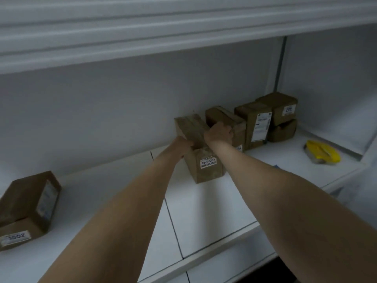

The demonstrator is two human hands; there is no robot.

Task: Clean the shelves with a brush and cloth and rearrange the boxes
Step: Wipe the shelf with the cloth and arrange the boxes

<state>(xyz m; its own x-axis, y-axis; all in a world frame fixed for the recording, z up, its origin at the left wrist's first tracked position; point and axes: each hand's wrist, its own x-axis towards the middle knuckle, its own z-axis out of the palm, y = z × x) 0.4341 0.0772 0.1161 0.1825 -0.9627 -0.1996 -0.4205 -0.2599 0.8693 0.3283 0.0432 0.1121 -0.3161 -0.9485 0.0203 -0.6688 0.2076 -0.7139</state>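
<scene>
Cardboard box [206,172], taped, gripped by left hand [183,145], right hand [219,133]

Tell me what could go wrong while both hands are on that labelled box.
The right hand curls over the edge of the labelled box, close against the neighbouring box; pushing right could pinch fingers or shove that row. The left hand grips near the top corner, so the box may tilt if lifted.

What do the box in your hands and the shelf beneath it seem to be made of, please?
The box: brown cardboard, matte, with taped flaps and a white paper label. The shelf: smooth white panels with dark seams, probably painted metal or laminate.
</scene>
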